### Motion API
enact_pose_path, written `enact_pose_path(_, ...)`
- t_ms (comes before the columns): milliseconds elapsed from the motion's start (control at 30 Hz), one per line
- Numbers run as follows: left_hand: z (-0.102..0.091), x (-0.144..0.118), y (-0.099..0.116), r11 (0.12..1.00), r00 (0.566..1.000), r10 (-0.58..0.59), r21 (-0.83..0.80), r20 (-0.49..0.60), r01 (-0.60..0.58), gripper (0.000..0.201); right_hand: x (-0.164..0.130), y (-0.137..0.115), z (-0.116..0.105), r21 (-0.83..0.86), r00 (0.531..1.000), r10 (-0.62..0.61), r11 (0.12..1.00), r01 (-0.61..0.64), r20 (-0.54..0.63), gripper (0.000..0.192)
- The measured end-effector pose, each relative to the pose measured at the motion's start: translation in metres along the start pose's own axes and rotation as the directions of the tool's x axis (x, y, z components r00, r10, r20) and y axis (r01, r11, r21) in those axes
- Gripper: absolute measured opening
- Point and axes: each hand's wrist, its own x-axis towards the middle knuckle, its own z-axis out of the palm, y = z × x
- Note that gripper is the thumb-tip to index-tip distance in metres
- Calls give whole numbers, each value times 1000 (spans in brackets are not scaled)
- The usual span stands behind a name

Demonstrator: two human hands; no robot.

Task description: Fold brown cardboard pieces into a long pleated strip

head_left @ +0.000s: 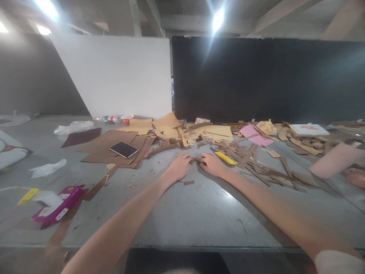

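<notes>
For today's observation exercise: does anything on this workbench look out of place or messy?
Yes. Brown cardboard strips lie scattered across the table beside both hands, and a phone rests on stacked cardboard sheets among the scraps.

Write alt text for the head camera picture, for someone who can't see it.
Two bare hands, left hand and right hand, meet over a small brown cardboard scrap on a grey table. A yellow utility knife, cardboard offcuts and a phone lie nearby.

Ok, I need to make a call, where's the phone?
In the head view the phone lies screen-up on the brown cardboard sheets, left of the left hand.
</notes>
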Motion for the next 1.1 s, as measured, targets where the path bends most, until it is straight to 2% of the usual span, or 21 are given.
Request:
enact_pose_path(167,-2,4,-3,999,999,-33,-14,-1,33,33,1,0,3,17,1000,3,1000,-3,-23,39)
enact_pose_path(267,-2,5,-4,999,999,-44,-16,-23,43,33,-2,-5,3,27,996,10,1000,-8,-83,37)
enact_pose_path(367,0,4,-4,999,998,-37,-29,-44,36,32,-6,-9,1,50,984,-68,996,78,-166,37)
enact_pose_path(500,4,2,-5,999,997,-50,-17,-57,49,29,-7,-9,2,36,965,-204,976,213,-164,33)
enact_pose_path(633,7,2,-5,998,996,-49,-29,-69,47,29,-6,-6,5,35,971,-158,985,167,-179,44)
enact_pose_path(900,3,2,-1,997,999,2,-71,-53,-6,29,-6,-7,5,25,985,3,1000,1,-171,39)
enact_pose_path(1100,3,1,-1,997,999,4,-81,-42,-7,29,-6,-5,5,108,987,4,994,13,-159,30)
